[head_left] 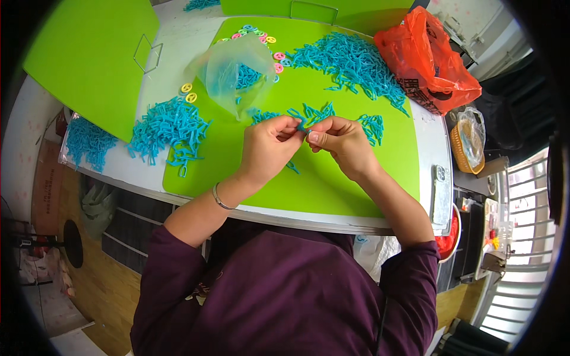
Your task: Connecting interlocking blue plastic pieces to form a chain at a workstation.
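Note:
My left hand (pixel 266 147) and my right hand (pixel 347 147) meet over the green mat (pixel 285 193), fingertips almost touching. Each pinches, between thumb and fingers, at a small blue plastic piece (pixel 301 126); the fingers cover much of it, so I cannot tell whether it is one piece or two joined. Just beyond the hands lies a small heap of blue plastic pieces (pixel 321 113), with another little heap (pixel 373 127) right of my right hand. One loose loop-ended piece (pixel 292 167) rests beside my left hand.
A translucent bag (pixel 222 80) holding blue pieces stands beyond my left hand, ringed by colourful round discs (pixel 278 56). Larger blue piles lie far right (pixel 356 62) and left (pixel 169 130). A red plastic bag (pixel 424 65) and a phone (pixel 440 190) sit on the right.

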Available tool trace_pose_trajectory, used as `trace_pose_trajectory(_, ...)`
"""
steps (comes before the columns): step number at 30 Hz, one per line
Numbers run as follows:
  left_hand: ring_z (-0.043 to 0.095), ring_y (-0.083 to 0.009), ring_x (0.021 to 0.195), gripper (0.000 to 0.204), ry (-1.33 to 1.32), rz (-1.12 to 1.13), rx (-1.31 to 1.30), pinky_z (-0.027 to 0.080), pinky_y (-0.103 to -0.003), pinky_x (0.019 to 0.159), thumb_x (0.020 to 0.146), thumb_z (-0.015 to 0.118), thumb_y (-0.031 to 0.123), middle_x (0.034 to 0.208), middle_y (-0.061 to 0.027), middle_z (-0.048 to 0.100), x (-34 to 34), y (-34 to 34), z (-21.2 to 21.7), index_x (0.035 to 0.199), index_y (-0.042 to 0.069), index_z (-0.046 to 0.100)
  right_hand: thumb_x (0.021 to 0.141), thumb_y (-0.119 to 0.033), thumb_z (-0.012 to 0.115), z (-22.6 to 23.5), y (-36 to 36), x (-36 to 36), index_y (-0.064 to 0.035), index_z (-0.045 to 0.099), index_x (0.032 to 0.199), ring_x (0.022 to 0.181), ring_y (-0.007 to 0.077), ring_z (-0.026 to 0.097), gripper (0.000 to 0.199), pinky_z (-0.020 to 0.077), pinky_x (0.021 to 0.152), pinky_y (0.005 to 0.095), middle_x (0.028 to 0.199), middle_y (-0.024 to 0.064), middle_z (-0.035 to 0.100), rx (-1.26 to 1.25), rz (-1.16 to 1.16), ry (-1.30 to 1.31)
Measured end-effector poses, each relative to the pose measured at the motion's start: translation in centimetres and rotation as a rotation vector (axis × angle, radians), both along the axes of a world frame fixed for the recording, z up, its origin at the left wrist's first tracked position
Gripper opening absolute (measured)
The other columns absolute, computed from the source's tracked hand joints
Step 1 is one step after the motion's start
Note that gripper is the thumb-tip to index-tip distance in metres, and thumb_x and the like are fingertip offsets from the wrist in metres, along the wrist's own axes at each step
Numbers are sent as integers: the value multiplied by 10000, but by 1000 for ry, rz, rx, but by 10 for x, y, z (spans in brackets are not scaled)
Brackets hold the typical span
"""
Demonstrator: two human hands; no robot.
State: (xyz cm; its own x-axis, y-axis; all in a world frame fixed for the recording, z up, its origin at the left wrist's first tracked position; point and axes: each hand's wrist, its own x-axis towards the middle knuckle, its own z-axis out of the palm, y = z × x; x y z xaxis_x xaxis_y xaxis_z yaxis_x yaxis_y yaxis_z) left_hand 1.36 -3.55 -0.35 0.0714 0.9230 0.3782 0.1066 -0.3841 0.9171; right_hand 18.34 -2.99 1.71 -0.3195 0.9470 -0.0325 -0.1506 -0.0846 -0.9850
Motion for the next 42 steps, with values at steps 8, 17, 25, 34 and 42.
trace_pose_trajectory(8,605,-68,706,84,-1,-91,-29,503,-209,645,797,636,-17,775,-58,657,0,5,-7,855,-71,610,788,-20,663,-1,-1,2,25,624,834,669,128,568,75,462,637,245,758,67,627,35,16,-40)
trace_pose_trajectory(17,602,-109,852,470,-190,-231,-171,485,-231,751,812,528,-99,890,-93,630,0,14,-7,1261,-24,411,774,-89,692,12,-10,-4,13,610,1024,740,166,593,282,479,703,277,814,70,615,430,-95,-530)
trace_pose_trajectory(25,608,-100,774,603,-225,-276,-182,479,-231,667,814,560,-46,890,-118,664,-2,15,-10,1354,-24,292,738,-111,716,13,-12,-4,-19,616,1050,870,280,609,340,487,754,343,955,135,637,802,-143,-725)
trace_pose_trajectory(34,594,-127,833,531,201,-28,-55,488,-265,749,883,503,-1,969,-100,632,-13,16,-2,1373,85,319,795,-106,671,1,-4,-2,-10,600,1081,890,192,616,310,490,777,315,986,120,641,647,-116,-704)
trace_pose_trajectory(42,599,-113,819,308,-189,-353,-212,483,-255,740,916,531,171,1006,-69,639,-20,23,18,1206,69,542,878,-75,571,-2,-3,1,31,593,1064,953,134,572,215,448,869,283,999,70,631,141,144,-160)
